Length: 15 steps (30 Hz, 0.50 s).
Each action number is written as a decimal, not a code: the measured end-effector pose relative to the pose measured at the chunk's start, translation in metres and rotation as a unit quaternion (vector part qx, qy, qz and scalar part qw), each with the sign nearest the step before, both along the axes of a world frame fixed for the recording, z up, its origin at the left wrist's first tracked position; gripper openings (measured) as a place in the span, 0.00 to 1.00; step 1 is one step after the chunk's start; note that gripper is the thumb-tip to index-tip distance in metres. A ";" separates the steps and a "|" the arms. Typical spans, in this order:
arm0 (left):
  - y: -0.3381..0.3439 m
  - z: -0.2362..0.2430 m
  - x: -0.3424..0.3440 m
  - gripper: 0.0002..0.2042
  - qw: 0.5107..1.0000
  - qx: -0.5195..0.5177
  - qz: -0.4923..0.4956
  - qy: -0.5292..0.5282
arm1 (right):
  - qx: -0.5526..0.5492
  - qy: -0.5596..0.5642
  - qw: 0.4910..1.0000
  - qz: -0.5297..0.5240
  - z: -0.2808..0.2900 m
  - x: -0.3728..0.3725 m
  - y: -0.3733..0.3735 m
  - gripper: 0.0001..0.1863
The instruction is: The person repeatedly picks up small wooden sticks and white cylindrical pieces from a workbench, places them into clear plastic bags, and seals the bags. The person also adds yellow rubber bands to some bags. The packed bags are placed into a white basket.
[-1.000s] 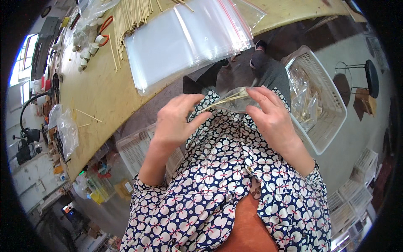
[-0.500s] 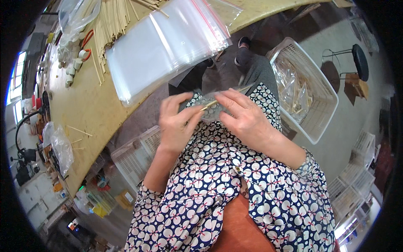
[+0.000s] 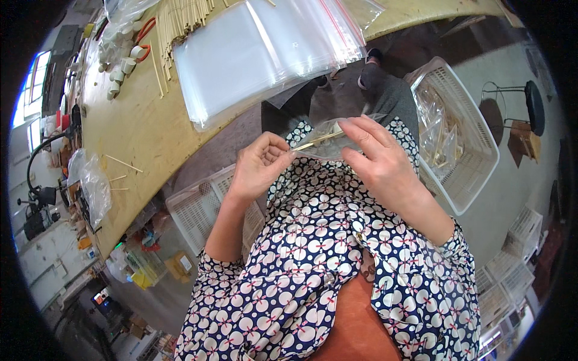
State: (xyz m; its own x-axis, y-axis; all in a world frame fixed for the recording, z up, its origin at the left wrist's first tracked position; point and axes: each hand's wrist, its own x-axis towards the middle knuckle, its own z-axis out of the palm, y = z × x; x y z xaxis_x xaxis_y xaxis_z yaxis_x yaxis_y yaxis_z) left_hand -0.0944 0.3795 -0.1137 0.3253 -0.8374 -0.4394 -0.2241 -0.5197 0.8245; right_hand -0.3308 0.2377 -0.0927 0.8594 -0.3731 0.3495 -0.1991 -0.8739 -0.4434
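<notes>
A small clear plastic bag point(image 3: 325, 147) with a few thin pale sticks point(image 3: 316, 140) inside lies between my hands above the patterned garment on my lap. My left hand point(image 3: 260, 167) has its fingers curled and pinches the bag's left end with the thumb and forefinger. My right hand point(image 3: 385, 168) grips the bag's right side with thumb and fingers. Beyond them, on the yellow tabletop point(image 3: 141, 114), lie a stack of clear bags with red-edged seals point(image 3: 247, 66) and a heap of thin wooden sticks point(image 3: 180, 15).
Small white cylinders point(image 3: 126, 66), orange-handled scissors point(image 3: 144, 27) and loose plastic point(image 3: 96, 186) are on the table. A white basket of filled bags point(image 3: 457, 198) stands right of me, another crate point(image 3: 189, 213) lower left. A black stool point(image 3: 534, 108) stands far right.
My left hand has closed from spread fingers into a pinch at the bag's end. My right hand has shifted slightly with the bag. The whole view has shifted a little between frames.
</notes>
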 end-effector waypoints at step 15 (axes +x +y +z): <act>0.009 0.015 -0.006 0.03 0.931 -0.256 -0.028 -0.260 | -0.006 -0.014 1.000 0.016 -0.029 0.004 0.005 0.11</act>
State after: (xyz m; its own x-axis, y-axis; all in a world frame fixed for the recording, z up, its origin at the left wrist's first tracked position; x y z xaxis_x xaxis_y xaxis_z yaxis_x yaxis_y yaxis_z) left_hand -0.1008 0.3884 -0.0983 0.3316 -0.9159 0.2264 -0.6776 -0.0642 0.7327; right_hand -0.3265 0.2423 -0.1217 0.8607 -0.3404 0.3785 -0.1576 -0.8852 -0.4377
